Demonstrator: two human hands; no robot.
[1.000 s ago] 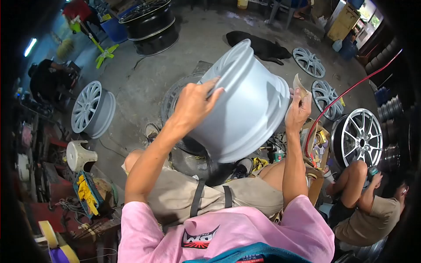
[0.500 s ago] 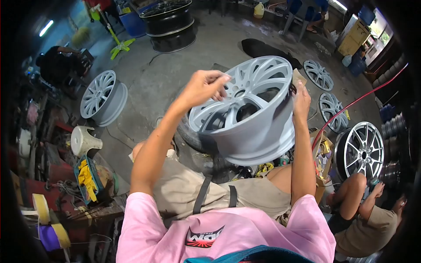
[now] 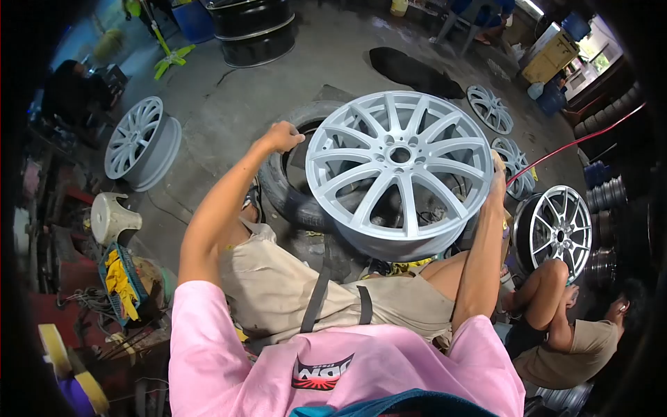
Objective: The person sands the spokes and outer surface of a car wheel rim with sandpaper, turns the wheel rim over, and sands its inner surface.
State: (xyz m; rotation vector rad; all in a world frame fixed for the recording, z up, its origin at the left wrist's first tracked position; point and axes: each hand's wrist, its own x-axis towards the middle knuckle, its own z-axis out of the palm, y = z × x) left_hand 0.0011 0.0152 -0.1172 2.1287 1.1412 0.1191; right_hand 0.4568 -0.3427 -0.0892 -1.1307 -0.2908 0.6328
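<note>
A grey car wheel rim (image 3: 408, 205) with many spokes is in front of me, tilted so its face points up toward me. My right hand (image 3: 497, 179) grips its right edge; the fingers are partly hidden behind the lip. The piece of brown sandpaper seen in that hand before is out of sight. My left hand (image 3: 283, 137) is off the rim, to its left, with the fingers curled in and nothing visible in them. Below and left of the rim lies a black tyre (image 3: 278, 191) on the floor.
Another grey rim (image 3: 142, 142) stands at the left, near a white stool (image 3: 114, 219) and a basket with yellow cloth (image 3: 121, 285). A red hose (image 3: 577, 146) runs at the right. A silver-faced rim (image 3: 560, 233) stands beside a seated person (image 3: 573, 344).
The rim has turned, so its face now shows more fully toward me. My left hand has moved left, away from the rim, and its fingers have curled. My right hand stays at the right edge.
</note>
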